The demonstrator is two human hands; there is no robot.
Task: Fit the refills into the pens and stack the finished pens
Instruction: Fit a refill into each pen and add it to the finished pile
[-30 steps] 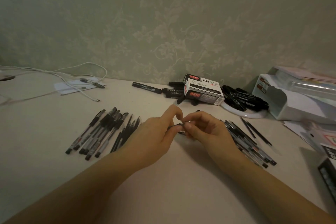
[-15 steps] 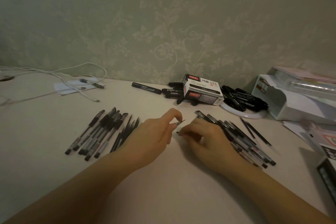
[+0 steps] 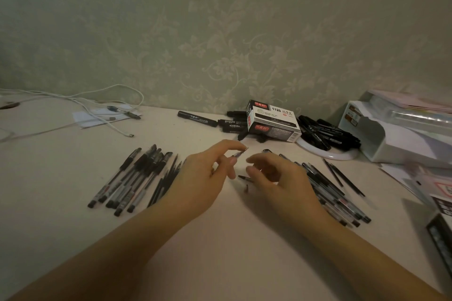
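Left hand (image 3: 203,178) pinches a pen tip (image 3: 241,153) above the table (image 3: 220,239). Right hand (image 3: 276,178) hovers beside it, fingers loosely curled, holding nothing. Pens (image 3: 137,178) lie left.

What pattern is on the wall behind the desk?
The wall shows pale green paper with a leafy vine scroll pattern, seen in the head view.
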